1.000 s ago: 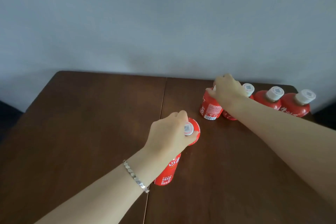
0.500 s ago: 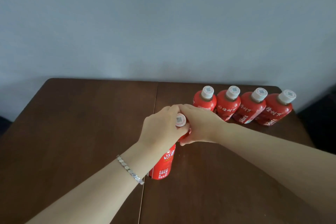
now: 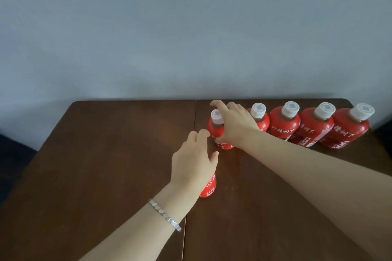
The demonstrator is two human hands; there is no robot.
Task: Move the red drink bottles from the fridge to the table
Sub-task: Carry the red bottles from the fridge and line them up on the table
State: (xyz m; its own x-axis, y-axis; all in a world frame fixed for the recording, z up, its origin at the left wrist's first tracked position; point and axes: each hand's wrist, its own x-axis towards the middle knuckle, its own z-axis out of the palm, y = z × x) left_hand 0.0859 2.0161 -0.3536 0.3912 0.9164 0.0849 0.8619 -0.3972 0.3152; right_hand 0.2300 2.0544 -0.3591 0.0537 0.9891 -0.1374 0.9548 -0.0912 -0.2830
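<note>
Several red drink bottles with white caps stand in a row along the back right of the brown wooden table (image 3: 106, 154), among them one bottle (image 3: 285, 125) in mid-row. My right hand (image 3: 235, 127) grips the leftmost red bottle (image 3: 217, 128) of that row around its shoulder, upright on the table. Another red bottle (image 3: 209, 187) stands nearer to me by the table's centre seam, with its top hidden under my left palm. My left hand (image 3: 195, 161) hovers over it with fingers spread and nothing visibly gripped.
A plain grey wall rises directly behind the table's far edge. The row's last bottle (image 3: 347, 131) stands close to the table's right back corner. A seam runs down the tabletop's middle. A silver bracelet (image 3: 164, 215) is on my left wrist.
Both hands were together on one bottle's top. My right hand has since carried a bottle to the left end of the row, and my left hand has opened.
</note>
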